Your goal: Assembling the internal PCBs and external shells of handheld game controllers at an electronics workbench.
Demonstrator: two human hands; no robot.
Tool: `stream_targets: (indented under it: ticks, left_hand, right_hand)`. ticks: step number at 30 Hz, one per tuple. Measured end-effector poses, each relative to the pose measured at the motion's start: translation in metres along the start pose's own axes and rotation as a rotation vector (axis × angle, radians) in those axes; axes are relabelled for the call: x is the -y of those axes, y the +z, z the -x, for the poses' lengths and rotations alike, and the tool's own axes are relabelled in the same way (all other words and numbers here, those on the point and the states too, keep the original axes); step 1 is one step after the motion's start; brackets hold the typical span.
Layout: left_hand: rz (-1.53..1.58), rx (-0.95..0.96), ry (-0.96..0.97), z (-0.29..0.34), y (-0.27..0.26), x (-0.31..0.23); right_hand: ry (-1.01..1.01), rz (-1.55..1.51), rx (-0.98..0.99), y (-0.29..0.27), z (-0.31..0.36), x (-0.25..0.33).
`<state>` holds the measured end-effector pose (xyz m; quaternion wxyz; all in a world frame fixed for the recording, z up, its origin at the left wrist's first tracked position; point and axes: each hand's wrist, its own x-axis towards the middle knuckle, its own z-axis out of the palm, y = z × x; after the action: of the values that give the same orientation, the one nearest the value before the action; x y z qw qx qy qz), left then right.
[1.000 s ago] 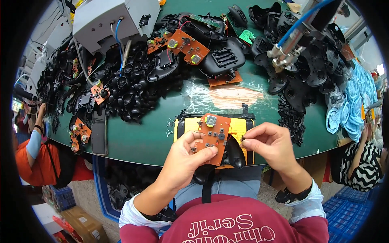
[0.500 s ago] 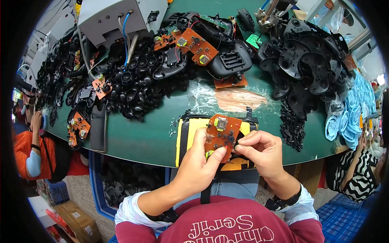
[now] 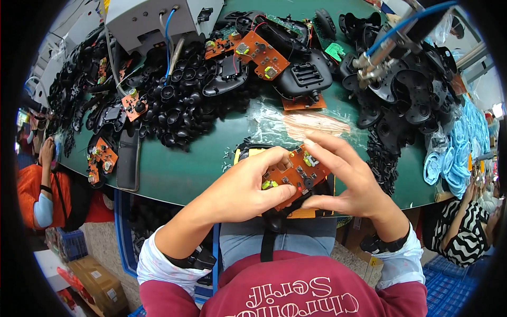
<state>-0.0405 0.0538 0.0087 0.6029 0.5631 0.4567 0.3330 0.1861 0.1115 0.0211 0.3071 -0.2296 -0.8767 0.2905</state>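
Note:
My left hand (image 3: 248, 185) is closed on an orange-brown circuit board (image 3: 300, 182), its thumb flat on the near part and its fingers at the left edge. The board is tilted, with green-yellow parts and a round black part on its face. Around the board's right end, my right hand (image 3: 351, 179) has its fingers and thumb spread wide. Its fingertips reach over the far corner, and its thumb lies by the near edge. Beneath the board a black part shows, mostly hidden. Under both hands lies a yellow pad with black tape (image 3: 303, 213) at the table's edge.
Black thumbstick caps (image 3: 177, 113) are heaped left of centre, and black controller shells (image 3: 412, 90) at right. A blue-hosed metal tool (image 3: 372, 66) hangs over the shells. Other circuit boards (image 3: 261, 55), a dark phone-shaped slab (image 3: 128, 161) and light blue cable coils (image 3: 454, 153) lie around.
The board has turned clockwise and tipped over to the right in my left hand. My right hand has gone from a pinch at its right edge to spread fingers around its end.

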Motion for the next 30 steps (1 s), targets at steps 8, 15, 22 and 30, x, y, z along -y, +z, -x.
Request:
stream_targets:
  ticks: [8, 15, 22, 30]
  left_hand:
    - [0.045, 0.065, 0.015, -0.002, -0.002, 0.004]
    - [-0.067, 0.121, 0.001, -0.007, -0.006, 0.016]
    - [0.087, -0.228, 0.045, 0.005, -0.005, 0.015]
    - [-0.495, -0.074, 0.292, 0.032, 0.027, 0.041]
  right_hand:
    - [0.013, -0.078, 0.095, 0.009, 0.008, -0.011]
    - [0.012, -0.080, 0.106, 0.010, 0.006, -0.009]
    - [0.480, -0.813, -0.223, 0.014, 0.011, -0.014]
    - [0.557, -0.787, -0.260, 0.026, 0.016, -0.020]
